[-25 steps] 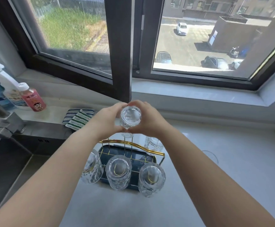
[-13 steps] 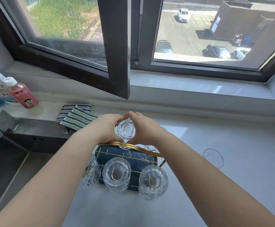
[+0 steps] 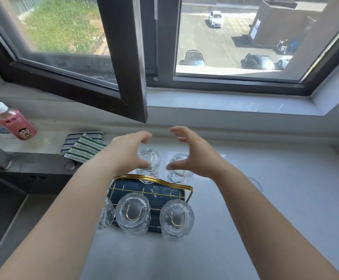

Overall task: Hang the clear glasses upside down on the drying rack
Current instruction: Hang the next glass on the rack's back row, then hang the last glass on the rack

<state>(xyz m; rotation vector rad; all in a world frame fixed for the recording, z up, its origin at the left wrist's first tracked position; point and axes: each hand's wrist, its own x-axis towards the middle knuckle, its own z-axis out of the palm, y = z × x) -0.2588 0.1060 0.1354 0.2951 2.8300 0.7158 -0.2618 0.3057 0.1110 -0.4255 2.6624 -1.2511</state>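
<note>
The drying rack (image 3: pixel 160 191) has a dark blue tray and gold wire pegs, and stands on the white counter in front of me. Several clear textured glasses hang on it upside down: one at the back middle (image 3: pixel 149 160), one at the back right (image 3: pixel 179 174), and three along the front, at the left (image 3: pixel 106 214), middle (image 3: pixel 133 213) and right (image 3: pixel 176 219). My left hand (image 3: pixel 130 152) and my right hand (image 3: pixel 191 152) hover just above the back glasses, both empty with fingers spread, apart from the glass.
An open dark window sash (image 3: pixel 132 77) juts over the counter behind the rack. Striped cloths (image 3: pixel 83 145) lie at the left, next to a pink bottle (image 3: pixel 16 123). A dark sink (image 3: pixel 7 188) is at the left. A wet ring (image 3: pixel 255 183) marks the counter to the right.
Both hands held a glass above the rack, lowered it onto the back middle peg, then let go and spread apart. The view tilted down slightly.
</note>
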